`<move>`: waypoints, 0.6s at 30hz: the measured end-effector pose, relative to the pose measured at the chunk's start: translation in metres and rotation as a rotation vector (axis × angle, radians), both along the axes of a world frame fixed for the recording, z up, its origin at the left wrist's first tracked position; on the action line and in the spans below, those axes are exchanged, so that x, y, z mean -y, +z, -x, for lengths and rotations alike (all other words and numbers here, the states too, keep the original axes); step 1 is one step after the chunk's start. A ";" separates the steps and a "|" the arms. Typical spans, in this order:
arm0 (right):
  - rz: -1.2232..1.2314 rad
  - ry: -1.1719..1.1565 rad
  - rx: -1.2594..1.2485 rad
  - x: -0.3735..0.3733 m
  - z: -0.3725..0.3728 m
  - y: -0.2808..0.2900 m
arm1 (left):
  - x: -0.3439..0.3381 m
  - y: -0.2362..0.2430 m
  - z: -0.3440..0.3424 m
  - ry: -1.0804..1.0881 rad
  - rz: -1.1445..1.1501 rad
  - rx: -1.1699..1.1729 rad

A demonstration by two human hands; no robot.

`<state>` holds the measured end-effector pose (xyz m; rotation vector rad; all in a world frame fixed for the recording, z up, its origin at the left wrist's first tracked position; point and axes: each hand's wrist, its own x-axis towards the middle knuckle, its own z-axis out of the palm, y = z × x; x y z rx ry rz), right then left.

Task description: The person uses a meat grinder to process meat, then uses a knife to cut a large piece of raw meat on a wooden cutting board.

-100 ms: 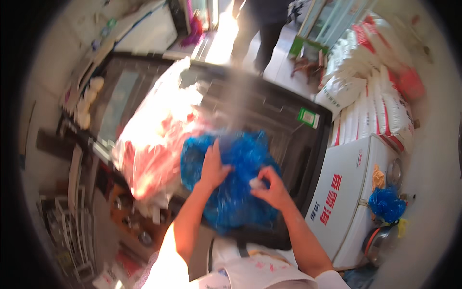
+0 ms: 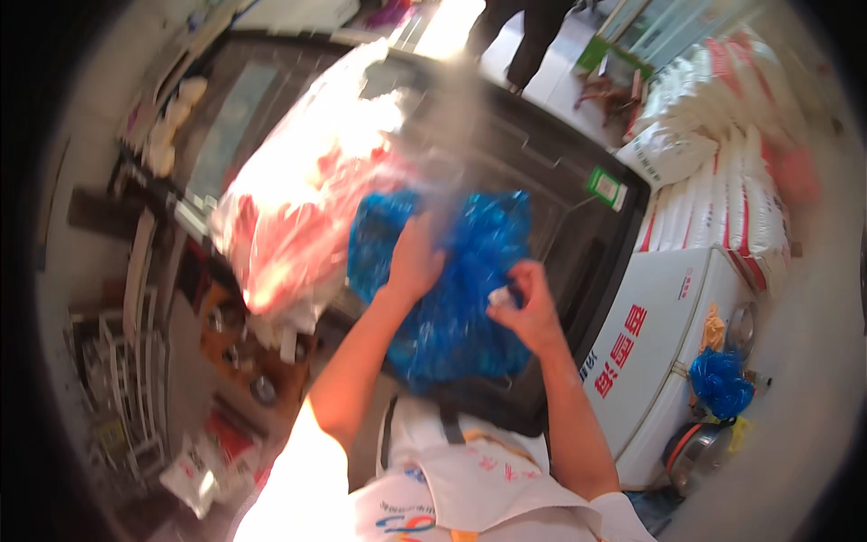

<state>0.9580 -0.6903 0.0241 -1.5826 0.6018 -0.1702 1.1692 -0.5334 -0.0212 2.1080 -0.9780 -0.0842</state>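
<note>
A crumpled translucent blue plastic bag (image 2: 461,339) lies on a dark rimmed top (image 2: 578,271) in front of me. Resting against its left part is my left hand (image 2: 417,257), fingers stretched away from me and thumb apart. Glare and blur wash out those fingertips. My right hand (image 2: 535,312) is at the bag's right side, thumb and fingers pinched around a small white piece (image 2: 499,295) whose kind I cannot make out. Left of the blue bag sits a large clear plastic bag (image 2: 307,208) with pinkish-red contents, partly bleached by sunlight.
White sacks with red markings (image 2: 713,199) are stacked at the right, behind a white chest freezer (image 2: 659,334). A tied blue bag (image 2: 721,384) and a round metal pot (image 2: 697,456) are beside it. A person's dark-clad legs (image 2: 533,45) appear at the far side.
The view has shifted, so the dark top and bags sit higher in the picture. Both hands stay at the blue bag, and the right still pinches the white piece.
</note>
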 end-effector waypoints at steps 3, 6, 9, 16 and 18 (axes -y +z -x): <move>-0.157 -0.060 0.060 -0.011 -0.016 0.014 | -0.008 -0.013 0.015 0.126 0.099 -0.186; -0.030 0.074 -0.028 -0.012 -0.024 0.022 | -0.007 0.037 0.021 0.057 0.206 -0.410; 0.252 0.257 -0.065 -0.022 -0.023 0.008 | -0.011 0.071 0.042 -0.185 0.164 -0.491; 0.511 0.245 0.184 -0.051 -0.073 -0.029 | -0.046 0.088 0.040 -0.170 0.155 -0.547; 0.469 0.296 0.181 -0.051 -0.079 -0.041 | -0.070 0.102 0.040 -0.200 0.007 -0.485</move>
